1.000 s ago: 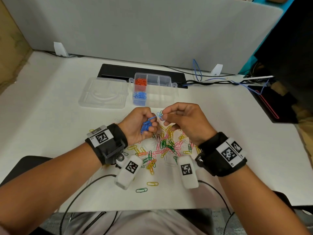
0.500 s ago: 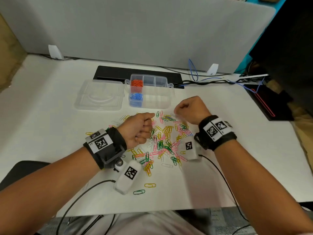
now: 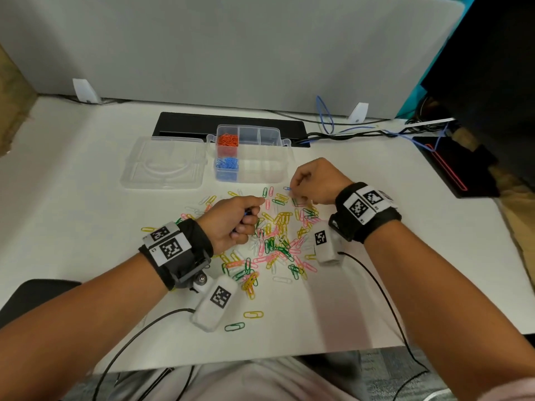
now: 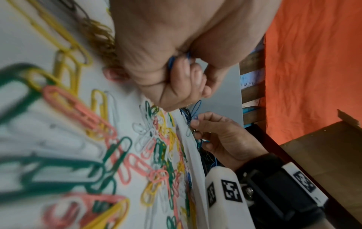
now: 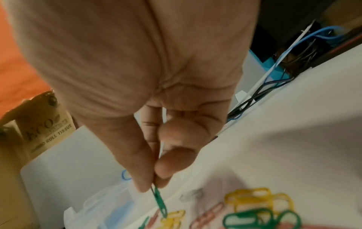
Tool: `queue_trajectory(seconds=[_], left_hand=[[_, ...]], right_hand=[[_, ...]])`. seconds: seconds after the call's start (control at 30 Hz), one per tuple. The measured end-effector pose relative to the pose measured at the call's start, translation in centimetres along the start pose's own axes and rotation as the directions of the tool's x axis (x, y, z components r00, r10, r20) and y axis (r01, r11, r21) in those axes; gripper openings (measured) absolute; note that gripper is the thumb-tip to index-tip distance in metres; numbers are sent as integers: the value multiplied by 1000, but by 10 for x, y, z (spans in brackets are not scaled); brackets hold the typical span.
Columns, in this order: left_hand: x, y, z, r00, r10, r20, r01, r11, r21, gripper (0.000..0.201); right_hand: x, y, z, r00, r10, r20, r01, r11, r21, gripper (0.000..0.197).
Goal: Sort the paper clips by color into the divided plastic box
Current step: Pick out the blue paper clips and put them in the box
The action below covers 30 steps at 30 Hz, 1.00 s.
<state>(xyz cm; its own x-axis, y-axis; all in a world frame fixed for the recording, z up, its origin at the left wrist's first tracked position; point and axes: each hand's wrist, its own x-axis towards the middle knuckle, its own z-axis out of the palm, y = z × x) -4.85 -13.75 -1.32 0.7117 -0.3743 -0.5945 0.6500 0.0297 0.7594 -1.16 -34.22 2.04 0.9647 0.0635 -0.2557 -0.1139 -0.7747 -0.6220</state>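
Over clip pile (image 3: 275, 235) — left hand (image 3: 234, 221) fisted round blue clips (image 4: 172, 62); right hand (image 3: 315, 180) pinching green clip (image 5: 159, 199)

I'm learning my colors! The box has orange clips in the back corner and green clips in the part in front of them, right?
Almost. The divided plastic box does hold orange clips in its back left compartment, but the clips in the compartment in front of them are blue clips, not green. The head view shows this. The green ones still lie loose on the table.
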Motion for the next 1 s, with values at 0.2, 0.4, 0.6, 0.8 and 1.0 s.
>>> queue_trajectory(seconds=[0.2, 0.4, 0.6, 0.8, 1.0], left_hand=[[9, 13, 19, 999, 30, -12, -31, 998, -58, 30], [19, 20, 49, 995, 5, 103, 3, 997, -77, 30], [22, 22, 50, 1000, 10, 28, -9, 999, -32, 41], [27, 12, 49, 993, 47, 108, -72, 970, 231, 34], [28, 5, 77, 966, 209, 151, -257, 743, 617, 16]], right_hand=[[-26, -13, -15, 993, -106, -48, 108, 993, 41, 10], [-49, -22, -10, 964, -264, -43, 260, 963, -75, 9], [-42, 13, -27, 977, -86, -195, 96, 995, 41, 12], [-45, 44, -8, 982, 189, 10, -179, 948, -262, 26], [-48, 55, 2, 972, 231, 40, -219, 954, -204, 26]])
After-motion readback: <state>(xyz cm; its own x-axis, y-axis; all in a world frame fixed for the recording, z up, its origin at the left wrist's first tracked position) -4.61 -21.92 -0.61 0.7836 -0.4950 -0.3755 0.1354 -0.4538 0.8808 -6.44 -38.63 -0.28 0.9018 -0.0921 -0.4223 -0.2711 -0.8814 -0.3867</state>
